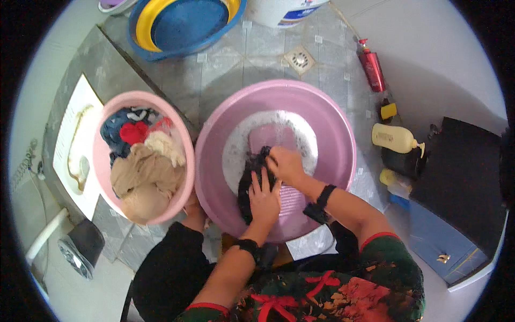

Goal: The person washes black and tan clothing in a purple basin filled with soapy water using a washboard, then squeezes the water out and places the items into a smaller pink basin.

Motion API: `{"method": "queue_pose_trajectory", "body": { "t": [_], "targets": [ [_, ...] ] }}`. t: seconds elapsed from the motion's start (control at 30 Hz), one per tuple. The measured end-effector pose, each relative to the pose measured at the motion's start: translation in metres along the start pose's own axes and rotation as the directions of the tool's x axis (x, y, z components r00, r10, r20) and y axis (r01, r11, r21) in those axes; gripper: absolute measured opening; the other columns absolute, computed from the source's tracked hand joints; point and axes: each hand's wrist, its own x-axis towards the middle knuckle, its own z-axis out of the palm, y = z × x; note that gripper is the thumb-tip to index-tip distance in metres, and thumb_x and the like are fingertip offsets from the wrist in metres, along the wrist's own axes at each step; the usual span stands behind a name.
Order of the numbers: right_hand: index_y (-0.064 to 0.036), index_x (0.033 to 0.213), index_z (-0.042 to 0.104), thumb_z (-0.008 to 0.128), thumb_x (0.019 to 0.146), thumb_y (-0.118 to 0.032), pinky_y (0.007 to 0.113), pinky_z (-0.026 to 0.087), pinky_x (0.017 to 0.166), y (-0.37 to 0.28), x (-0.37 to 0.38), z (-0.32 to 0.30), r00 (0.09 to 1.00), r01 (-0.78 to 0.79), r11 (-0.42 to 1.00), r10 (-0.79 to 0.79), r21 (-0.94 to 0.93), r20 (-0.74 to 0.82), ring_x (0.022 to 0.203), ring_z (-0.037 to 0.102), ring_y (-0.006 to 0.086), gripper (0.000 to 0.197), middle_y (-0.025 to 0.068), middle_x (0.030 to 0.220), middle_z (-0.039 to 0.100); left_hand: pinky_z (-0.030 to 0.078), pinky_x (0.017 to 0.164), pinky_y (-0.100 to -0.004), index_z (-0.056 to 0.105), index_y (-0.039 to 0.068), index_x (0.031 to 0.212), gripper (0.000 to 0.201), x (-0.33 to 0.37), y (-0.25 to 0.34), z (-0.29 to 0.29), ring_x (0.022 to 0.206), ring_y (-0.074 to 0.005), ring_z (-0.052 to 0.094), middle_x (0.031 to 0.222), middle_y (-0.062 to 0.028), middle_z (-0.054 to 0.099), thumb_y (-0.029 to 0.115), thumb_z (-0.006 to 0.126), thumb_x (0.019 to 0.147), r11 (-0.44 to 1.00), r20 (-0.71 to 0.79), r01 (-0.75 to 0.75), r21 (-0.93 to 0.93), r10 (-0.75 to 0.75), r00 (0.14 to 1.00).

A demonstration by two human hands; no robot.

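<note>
A large pink washbasin point(335, 134) stands before me with sudsy water in it. Inside leans a pink washboard point(292, 199), its ridges showing beside my wrists. A wet black cloth point(245, 196) lies bunched over the board. My left hand point(263, 199) presses flat on the cloth, fingers stretched out and apart. Just beyond it, my right hand point(286, 165) is closed round a gathered end of the same cloth. Part of the cloth is hidden beneath my hands.
Left of the washbasin is a pink tub point(188, 188) of mixed clothes. A blue basin point(145, 51) with a yellow one inside sits at the far left, near a floor drain point(299, 60). Bottles, including a cream pump bottle point(394, 138), and a blue cabinet point(442, 236) line the right.
</note>
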Motion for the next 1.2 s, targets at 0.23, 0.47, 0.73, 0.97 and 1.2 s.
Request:
{"method": "queue_pose_trajectory", "body": {
  "t": [0.23, 0.47, 0.73, 0.97, 1.2],
  "targets": [
    [-0.0073, 0.085, 0.068, 0.058, 0.081, -0.014, 0.043, 0.054, 0.065, 0.055, 0.057, 0.006, 0.997, -0.078, 0.919, 0.069, -0.386, -0.037, 0.079, 0.068, 0.0325, 0.012, 0.0156, 0.085, 0.067, 0.039, 0.100, -0.0519, 0.056, 0.023, 0.135, 0.054, 0.010, 0.015, -0.011, 0.136, -0.0460, 0.033, 0.152, -0.0186, 0.034, 0.022, 0.064, 0.082, 0.999, 0.044, -0.015, 0.035, 0.014, 0.999],
    [-0.0084, 0.079, 0.058, 0.057, 0.089, -0.024, 0.044, 0.052, 0.062, 0.017, 0.043, 0.009, 0.985, -0.005, 0.987, -0.023, -0.159, -0.173, 0.072, 0.065, 0.0326, 0.018, 0.0142, 0.082, 0.064, 0.039, 0.100, -0.0535, 0.061, 0.024, 0.130, 0.044, 0.003, 0.001, 0.005, 0.135, -0.0465, 0.035, 0.151, -0.0184, 0.036, 0.022, 0.060, 0.086, 0.999, -0.087, 0.028, 0.040, -0.025, 0.996],
    [-0.0081, 0.088, 0.062, 0.054, 0.089, -0.022, 0.045, 0.054, 0.064, 0.068, 0.064, 0.027, 0.980, -0.128, 0.930, 0.065, -0.344, -0.189, 0.076, 0.066, 0.0326, 0.016, 0.0131, 0.080, 0.067, 0.039, 0.101, -0.0510, 0.052, 0.026, 0.139, 0.059, 0.005, 0.006, 0.005, 0.136, -0.0429, 0.035, 0.151, -0.0166, 0.036, 0.023, 0.066, 0.082, 0.996, -0.023, 0.024, 0.089, -0.022, 0.999],
    [-0.0064, 0.091, 0.058, 0.047, 0.099, -0.037, 0.049, 0.053, 0.071, 0.067, 0.059, -0.010, 0.933, -0.286, 0.906, 0.189, -0.311, -0.307, 0.083, 0.065, 0.0378, 0.033, 0.0175, 0.096, 0.065, 0.035, 0.105, -0.0491, 0.040, 0.012, 0.146, 0.069, 0.001, 0.000, -0.006, 0.137, -0.0379, 0.036, 0.150, -0.0177, 0.037, 0.029, 0.066, 0.085, 0.980, -0.106, 0.130, -0.152, -0.147, 0.983],
    [-0.0020, 0.088, 0.053, 0.047, 0.100, -0.026, 0.055, 0.046, 0.070, 0.023, 0.018, -0.078, 0.849, -0.221, 0.955, 0.288, 0.197, -0.443, 0.082, 0.059, 0.0478, 0.027, 0.0266, 0.081, 0.060, 0.037, 0.105, -0.0509, 0.049, 0.009, 0.138, 0.065, -0.003, -0.010, 0.000, 0.136, -0.0400, 0.035, 0.150, -0.0205, 0.036, 0.023, 0.071, 0.079, 0.957, -0.143, 0.141, -0.252, -0.181, 0.973]
  ]
}}
